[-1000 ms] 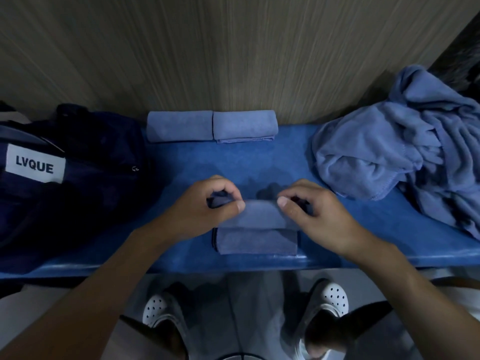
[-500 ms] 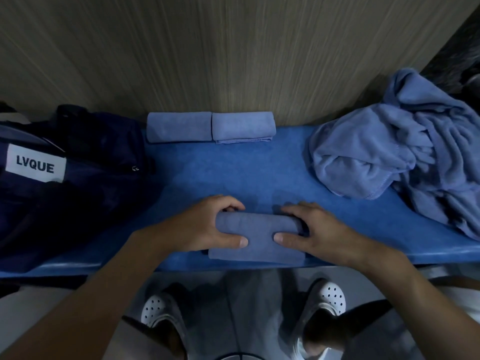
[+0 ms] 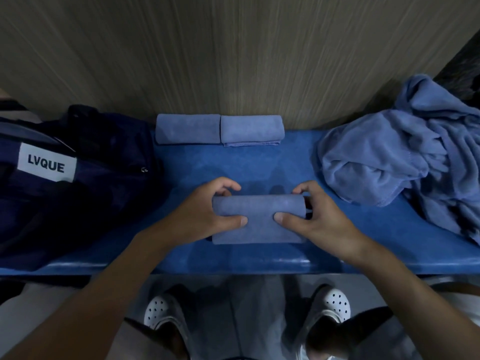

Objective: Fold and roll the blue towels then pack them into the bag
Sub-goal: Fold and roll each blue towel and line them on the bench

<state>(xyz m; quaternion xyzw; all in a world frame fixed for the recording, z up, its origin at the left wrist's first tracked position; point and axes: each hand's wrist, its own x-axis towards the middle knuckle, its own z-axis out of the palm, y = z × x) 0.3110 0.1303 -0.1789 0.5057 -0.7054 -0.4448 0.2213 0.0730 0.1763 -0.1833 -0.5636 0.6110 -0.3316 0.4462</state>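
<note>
Both hands are on the half-rolled towel (image 3: 259,211), front-middle of the blue bench (image 3: 259,165). Your left hand (image 3: 205,214) grips its left end w/ thumb on top and fingers curled over the back, and your right hand (image 3: 319,216) does the same on the right end. The flat tail sticks out toward you. 2 finished rolls (image 3: 188,129) sit end to end at the back by the wall. The loose towel pile (image 3: 389,157) is far right. The navy bag (image 3: 104,193) is on the left, and its white label (image 3: 46,162) reads "LVQUE". No other text is readable.
</note>
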